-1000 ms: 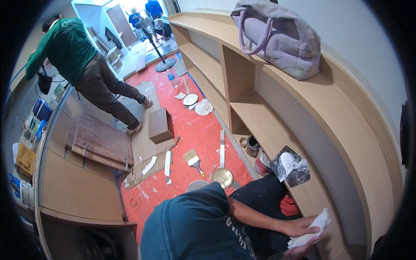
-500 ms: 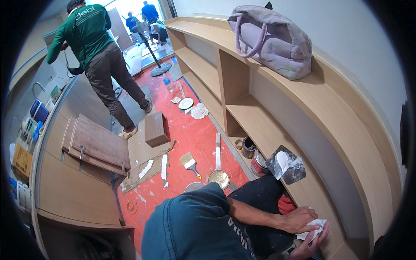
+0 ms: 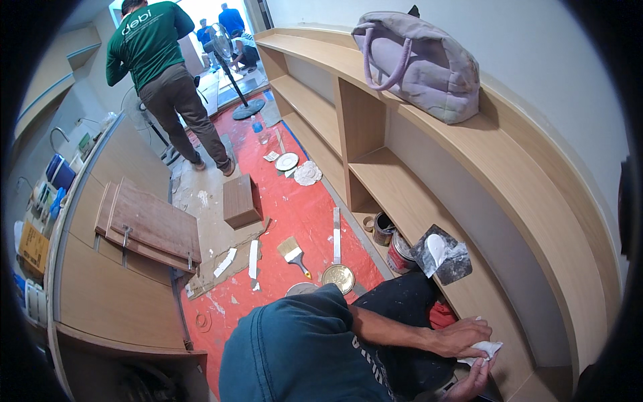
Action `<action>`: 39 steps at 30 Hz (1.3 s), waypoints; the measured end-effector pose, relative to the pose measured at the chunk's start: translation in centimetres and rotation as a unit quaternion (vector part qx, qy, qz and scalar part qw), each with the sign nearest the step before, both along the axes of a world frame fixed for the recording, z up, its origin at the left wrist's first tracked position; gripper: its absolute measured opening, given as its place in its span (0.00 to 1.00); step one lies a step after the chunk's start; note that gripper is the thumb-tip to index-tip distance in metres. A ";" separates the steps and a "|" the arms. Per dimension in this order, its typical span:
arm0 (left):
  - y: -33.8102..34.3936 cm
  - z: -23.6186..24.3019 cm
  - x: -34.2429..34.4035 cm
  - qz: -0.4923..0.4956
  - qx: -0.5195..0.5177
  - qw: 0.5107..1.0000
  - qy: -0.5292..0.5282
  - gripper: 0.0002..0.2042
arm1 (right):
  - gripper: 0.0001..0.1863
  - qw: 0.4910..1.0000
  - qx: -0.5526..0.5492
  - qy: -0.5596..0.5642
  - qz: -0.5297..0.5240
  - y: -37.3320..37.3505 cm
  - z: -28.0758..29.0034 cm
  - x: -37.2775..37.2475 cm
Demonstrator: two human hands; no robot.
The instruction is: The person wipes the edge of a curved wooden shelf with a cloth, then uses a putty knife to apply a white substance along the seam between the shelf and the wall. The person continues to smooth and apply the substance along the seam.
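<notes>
Co-worker (image 3: 154, 47) farther off, white wad (image 3: 489, 348) partly hidden

A person in a green top (image 3: 157, 40), who a second ago leaned over the bench (image 3: 92, 166) at left, now stands upright, back turned, farther up the room, revealing a standing fan (image 3: 136, 109). In the foreground, the white cloth (image 3: 489, 348), spread wider before, is bunched smaller between the left hand (image 3: 461, 337), now curled over it, and the right hand (image 3: 474, 382), whose fingers have come into view below.
</notes>
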State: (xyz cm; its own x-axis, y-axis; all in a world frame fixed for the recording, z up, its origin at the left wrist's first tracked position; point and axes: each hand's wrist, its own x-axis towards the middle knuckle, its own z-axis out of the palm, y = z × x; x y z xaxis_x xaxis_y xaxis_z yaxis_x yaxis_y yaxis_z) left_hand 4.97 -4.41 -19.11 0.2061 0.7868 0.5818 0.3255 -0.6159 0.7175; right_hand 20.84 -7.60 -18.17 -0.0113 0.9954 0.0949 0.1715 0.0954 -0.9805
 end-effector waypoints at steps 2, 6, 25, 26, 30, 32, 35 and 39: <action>0.0 0.0 -0.5 0.011 0.036 0.999 0.027 0.14 | 0.29 0.997 -0.059 0.043 0.017 -0.4 0.1 0.1; 0.2 -0.4 -0.8 0.034 0.065 0.996 0.041 0.14 | 0.29 0.992 -0.119 0.019 0.041 -0.9 0.5 0.5; 0.2 -2.6 1.1 -0.130 -0.225 0.957 -0.132 0.25 | 0.22 0.992 0.014 0.111 -0.062 0.3 -3.6 1.7; -0.1 -2.7 1.1 -0.139 -0.240 0.951 -0.139 0.26 | 0.22 0.992 0.045 0.102 -0.054 0.2 -3.7 1.9; -0.8 -1.9 0.8 -0.215 -0.320 0.910 -0.150 0.30 | 0.24 0.977 0.202 -0.072 -0.018 1.0 -9.4 6.5; -0.9 -1.9 0.9 -0.231 -0.313 0.906 -0.165 0.31 | 0.30 0.961 0.238 -0.140 0.003 1.6 -13.3 9.3; -1.0 -1.7 1.0 -0.254 -0.293 0.906 -0.170 0.30 | 0.38 0.971 0.213 -0.111 0.017 1.7 -13.4 9.6; -1.3 -0.6 0.5 -0.259 -0.273 0.918 -0.129 0.30 | 0.35 0.977 0.190 -0.089 -0.019 0.7 -7.5 5.4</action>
